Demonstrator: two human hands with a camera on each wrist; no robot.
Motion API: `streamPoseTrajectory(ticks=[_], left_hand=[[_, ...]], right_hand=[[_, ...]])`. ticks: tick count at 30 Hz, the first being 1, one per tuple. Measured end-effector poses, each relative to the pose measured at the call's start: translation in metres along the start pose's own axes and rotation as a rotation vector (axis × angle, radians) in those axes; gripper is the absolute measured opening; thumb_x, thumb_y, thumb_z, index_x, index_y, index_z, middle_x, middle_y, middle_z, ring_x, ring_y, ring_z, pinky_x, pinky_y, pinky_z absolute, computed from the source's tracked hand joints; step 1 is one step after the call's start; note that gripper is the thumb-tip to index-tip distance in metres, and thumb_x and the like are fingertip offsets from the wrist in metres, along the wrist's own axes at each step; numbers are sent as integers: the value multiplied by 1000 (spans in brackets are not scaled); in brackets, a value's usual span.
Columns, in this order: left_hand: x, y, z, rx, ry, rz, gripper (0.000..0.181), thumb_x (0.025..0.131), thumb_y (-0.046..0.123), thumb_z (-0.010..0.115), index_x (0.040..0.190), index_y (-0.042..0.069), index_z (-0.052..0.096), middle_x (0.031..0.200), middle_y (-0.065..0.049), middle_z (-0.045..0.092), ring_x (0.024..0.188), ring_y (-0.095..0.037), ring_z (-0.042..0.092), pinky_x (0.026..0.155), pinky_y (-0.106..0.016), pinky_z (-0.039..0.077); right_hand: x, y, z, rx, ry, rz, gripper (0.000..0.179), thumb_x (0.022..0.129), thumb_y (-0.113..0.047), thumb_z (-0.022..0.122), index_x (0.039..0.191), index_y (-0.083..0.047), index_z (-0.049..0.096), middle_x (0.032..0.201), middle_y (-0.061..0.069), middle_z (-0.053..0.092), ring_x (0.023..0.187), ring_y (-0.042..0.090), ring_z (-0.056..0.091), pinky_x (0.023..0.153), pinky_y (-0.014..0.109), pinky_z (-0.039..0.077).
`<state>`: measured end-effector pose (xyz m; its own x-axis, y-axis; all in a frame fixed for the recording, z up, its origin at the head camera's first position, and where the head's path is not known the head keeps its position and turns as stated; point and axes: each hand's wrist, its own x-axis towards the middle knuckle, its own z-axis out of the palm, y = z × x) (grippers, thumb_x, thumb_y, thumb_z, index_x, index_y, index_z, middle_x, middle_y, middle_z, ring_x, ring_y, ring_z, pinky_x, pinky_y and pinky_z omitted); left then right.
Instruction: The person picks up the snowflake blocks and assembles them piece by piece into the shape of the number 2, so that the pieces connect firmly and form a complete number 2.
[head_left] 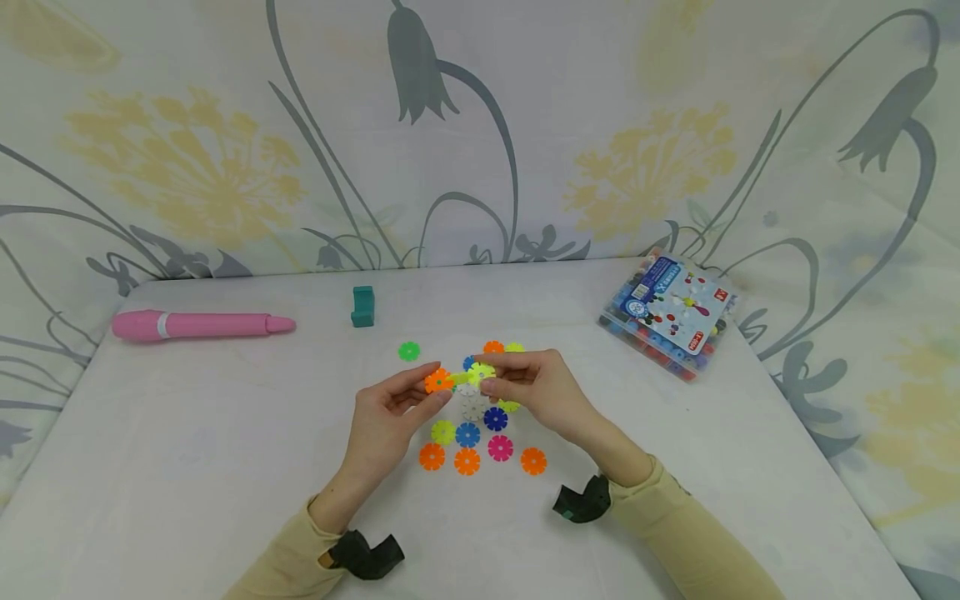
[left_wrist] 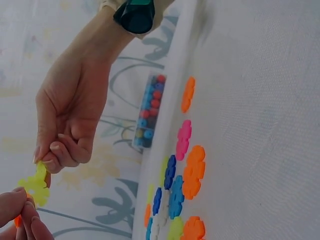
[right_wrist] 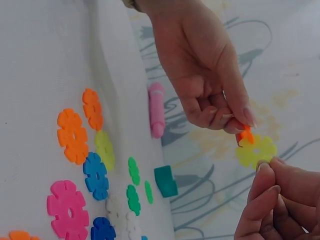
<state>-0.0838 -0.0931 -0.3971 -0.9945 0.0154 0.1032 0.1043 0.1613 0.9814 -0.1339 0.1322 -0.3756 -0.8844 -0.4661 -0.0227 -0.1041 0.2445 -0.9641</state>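
My left hand (head_left: 386, 414) pinches an orange flower-shaped disc (head_left: 438, 381) between thumb and fingers. Opposite it, my right hand (head_left: 542, 389) grips yellow notched discs (head_left: 481, 373), and the orange and yellow pieces meet between the two hands, above the table. In the right wrist view the yellow disc (right_wrist: 256, 151) overlaps the orange disc (right_wrist: 246, 134). Below the hands lie loose discs of the same kind: a pink disc (head_left: 500, 448), a dark blue disc (head_left: 496, 418), a lighter blue disc (head_left: 468, 434), white discs (head_left: 473, 406) and several orange discs (head_left: 467, 461).
A green disc (head_left: 408, 351) lies beyond my left hand. Farther back are a teal block (head_left: 363, 307) and, at left, a pink pen-shaped object (head_left: 213, 326). A clear compartment box (head_left: 671, 310) of colourful pieces stands at the back right. Patterned fabric (head_left: 480, 150) hangs behind the white table.
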Motion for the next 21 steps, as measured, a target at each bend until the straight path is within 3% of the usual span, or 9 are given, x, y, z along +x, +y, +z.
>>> streamPoseTrajectory(ticks=[8, 12, 21], left_hand=[[-1, 1, -2, 5, -7, -1, 39, 88, 9, 76, 126, 4, 69, 98, -12, 71, 83, -16, 63, 77, -18, 56], [-1, 2, -2, 13, -14, 2, 39, 88, 10, 76, 126, 5, 69, 102, -10, 73, 83, -16, 64, 78, -19, 57], [-2, 1, 0, -8, -11, 1, 40, 88, 10, 76, 127, 6, 69, 105, -11, 74, 81, -15, 66, 76, -20, 58]], right_hand=[[-2, 2, 3, 9, 10, -38, 36, 92, -11, 72, 126, -2, 68, 96, 12, 74, 85, 33, 72, 81, 50, 58], [-2, 3, 4, 15, 4, -61, 35, 92, -9, 71, 126, 1, 67, 97, 14, 74, 86, 37, 71, 81, 51, 58], [-2, 7, 9, 80, 12, -82, 34, 92, -7, 71, 125, 2, 68, 104, 18, 73, 92, 50, 67, 79, 30, 60]])
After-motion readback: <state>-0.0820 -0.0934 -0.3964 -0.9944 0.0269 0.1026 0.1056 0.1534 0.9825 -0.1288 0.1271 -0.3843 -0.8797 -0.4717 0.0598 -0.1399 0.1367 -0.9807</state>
